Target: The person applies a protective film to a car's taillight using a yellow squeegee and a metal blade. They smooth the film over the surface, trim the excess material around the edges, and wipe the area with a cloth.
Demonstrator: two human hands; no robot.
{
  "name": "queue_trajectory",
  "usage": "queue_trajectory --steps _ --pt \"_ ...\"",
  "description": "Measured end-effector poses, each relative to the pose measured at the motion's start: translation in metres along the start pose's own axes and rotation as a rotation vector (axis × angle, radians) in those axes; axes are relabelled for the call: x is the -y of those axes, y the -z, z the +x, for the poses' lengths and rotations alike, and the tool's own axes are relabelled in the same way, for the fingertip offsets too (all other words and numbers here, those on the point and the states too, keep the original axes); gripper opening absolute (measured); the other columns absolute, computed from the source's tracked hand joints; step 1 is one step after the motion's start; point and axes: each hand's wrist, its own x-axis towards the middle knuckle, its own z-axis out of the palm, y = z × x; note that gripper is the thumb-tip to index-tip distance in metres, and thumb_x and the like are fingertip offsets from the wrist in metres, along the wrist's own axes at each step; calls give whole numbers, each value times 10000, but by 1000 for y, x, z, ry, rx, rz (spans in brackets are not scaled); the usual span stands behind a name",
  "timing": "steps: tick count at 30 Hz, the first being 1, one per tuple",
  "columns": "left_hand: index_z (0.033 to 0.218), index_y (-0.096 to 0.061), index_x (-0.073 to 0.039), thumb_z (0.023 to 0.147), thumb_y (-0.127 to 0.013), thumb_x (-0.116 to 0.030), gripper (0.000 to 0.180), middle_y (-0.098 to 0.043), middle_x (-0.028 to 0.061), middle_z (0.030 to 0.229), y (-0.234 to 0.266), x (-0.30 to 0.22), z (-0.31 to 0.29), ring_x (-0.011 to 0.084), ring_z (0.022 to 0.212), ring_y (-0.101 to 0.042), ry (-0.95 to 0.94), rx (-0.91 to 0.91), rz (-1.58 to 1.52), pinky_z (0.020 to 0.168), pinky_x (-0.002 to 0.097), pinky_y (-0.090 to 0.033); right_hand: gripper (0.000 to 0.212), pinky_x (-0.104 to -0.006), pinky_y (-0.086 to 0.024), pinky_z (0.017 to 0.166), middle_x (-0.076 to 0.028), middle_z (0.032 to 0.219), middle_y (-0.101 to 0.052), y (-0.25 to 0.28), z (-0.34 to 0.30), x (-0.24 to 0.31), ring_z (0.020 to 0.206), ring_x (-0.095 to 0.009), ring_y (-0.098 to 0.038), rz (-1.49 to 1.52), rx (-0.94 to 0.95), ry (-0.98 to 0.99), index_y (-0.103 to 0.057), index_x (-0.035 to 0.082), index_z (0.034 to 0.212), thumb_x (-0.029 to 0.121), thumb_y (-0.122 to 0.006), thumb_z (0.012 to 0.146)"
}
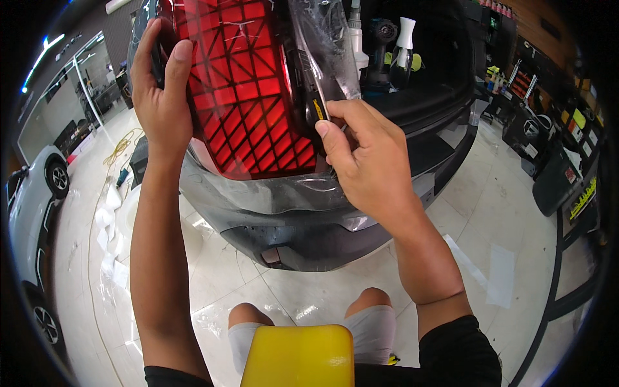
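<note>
A red tail light (238, 97) with a dark lattice pattern fills the upper middle, at the corner of a grey car. My left hand (161, 97) rests along its left side, thumb and fingers apart, holding nothing. At its right edge my right hand (367, 145) pinches a slim tool (323, 103) with a silvery edge and a black-and-yellow part. Its exact kind is hard to make out, and some of it is hidden by my fingers. Crumpled clear film (332, 48) hangs beside the light, above my right hand. More wrinkled film lies on the bumper (277, 193) below.
A white-topped spray bottle (404, 48) and a dark power tool (385, 39) stand in the open boot. A yellow block-like object (298, 355) is close in front of me. A light-coloured car (39, 213) stands left; tools and equipment (538, 135) line the right. Backing scraps (109, 226) lie on the floor.
</note>
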Motion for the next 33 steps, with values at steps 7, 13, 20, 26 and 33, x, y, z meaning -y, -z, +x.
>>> queue_trajectory --steps 7,13,20,26,33 --pt "1412 -479 9 1004 -572 -292 516 -553 151 1366 -1 -4 -1 191 1256 -515 64 35 -72 1092 306 -350 114 -393 -470 641 -182 840 -606 2 -13 1 703 -353 -599 -23 33 -36 -609 -20 989 44 -634 898" --pt "1406 -486 5 1003 -579 -292 509 -581 152 1328 2 -1 -2 178 1220 -542 80 43 -97 1067 287 -373 103 -385 -466 626 -170 826 -598 2 -24 1 680 -341 -591 -12 60 -64 -603 -16 977 37 -633 894" --pt "1390 -505 2 1005 -580 -272 479 -589 143 1319 3 6 -1 175 1217 -544 82 35 -154 1066 283 -375 103 -291 -457 563 -107 806 -598 9 -31 1 623 -180 -590 -38 100 -60 -610 -28 996 32 -635 916" --pt "1361 -540 10 1003 -580 -290 468 -572 148 1341 2 0 -1 190 1237 -533 20 7 13 1084 298 -359 95 -401 -461 631 -160 824 -589 5 -34 -2 688 -337 -580 26 91 -87 -585 -1 960 45 -626 888" --pt "1337 -553 10 947 -666 -375 560 -566 143 1324 2 1 1 212 1218 -534 11 -6 -9 1077 321 -351 125 -382 -475 616 -163 817 -589 4 -34 6 692 -335 -592 -18 -31 -1 -592 -9 984 9 -640 871"
